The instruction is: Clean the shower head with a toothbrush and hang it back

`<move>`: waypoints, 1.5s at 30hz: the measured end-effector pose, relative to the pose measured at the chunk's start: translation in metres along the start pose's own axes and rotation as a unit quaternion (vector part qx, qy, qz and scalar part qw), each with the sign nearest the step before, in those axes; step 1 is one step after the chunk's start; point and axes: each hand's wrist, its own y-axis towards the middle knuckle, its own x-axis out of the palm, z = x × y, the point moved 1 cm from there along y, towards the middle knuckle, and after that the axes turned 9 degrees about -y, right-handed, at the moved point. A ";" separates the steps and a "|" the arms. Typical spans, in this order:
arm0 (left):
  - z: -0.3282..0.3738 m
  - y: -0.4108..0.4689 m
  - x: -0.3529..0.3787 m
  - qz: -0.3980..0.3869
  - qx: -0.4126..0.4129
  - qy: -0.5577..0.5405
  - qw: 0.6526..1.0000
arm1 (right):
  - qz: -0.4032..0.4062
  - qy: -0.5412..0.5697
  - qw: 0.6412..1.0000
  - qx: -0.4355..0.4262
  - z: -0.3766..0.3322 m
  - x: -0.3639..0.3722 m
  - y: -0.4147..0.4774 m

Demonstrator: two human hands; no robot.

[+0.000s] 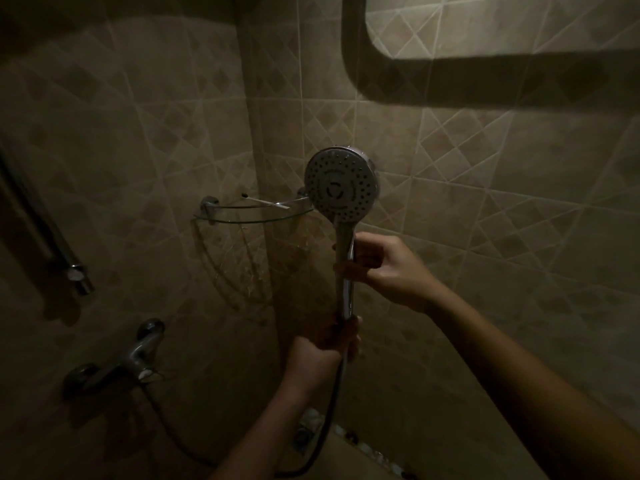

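Observation:
The chrome shower head stands upright in the middle of the view, its round nozzle face turned toward me. My left hand grips the bottom of its handle, where the dark hose comes out. My right hand holds the handle higher up, just under the head, fingers curled round it. A white toothbrush lies on the glass corner shelf, just left of the shower head.
A chrome mixer tap is mounted on the left wall, with the hose looping down from it. A vertical chrome rail runs along the far left. Tiled walls meet in the corner behind the shelf. The room is dim.

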 end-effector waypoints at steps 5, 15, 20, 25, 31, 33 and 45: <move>0.001 0.009 -0.009 0.004 0.042 0.024 0.999 | 0.000 0.080 0.997 0.020 0.005 0.000 0.001; -0.002 0.005 -0.014 -0.007 -0.023 0.109 0.994 | -0.064 0.117 0.991 0.006 0.005 -0.002 0.002; 0.007 0.001 -0.011 -0.050 0.065 0.101 0.992 | 0.015 0.052 0.998 0.020 0.006 0.001 0.007; 0.009 0.008 -0.011 -0.055 0.111 0.089 0.988 | 0.079 -0.034 0.996 0.002 0.011 0.001 0.011; 0.010 0.014 -0.014 -0.056 0.097 0.069 0.991 | -0.009 0.065 0.998 0.024 0.005 -0.002 0.010; 0.009 0.016 -0.016 -0.058 0.112 0.092 0.988 | 0.046 0.001 0.998 0.044 0.004 0.000 0.014; 0.018 0.016 -0.017 -0.066 0.128 0.118 0.983 | -0.050 0.108 0.992 0.048 0.013 -0.010 0.018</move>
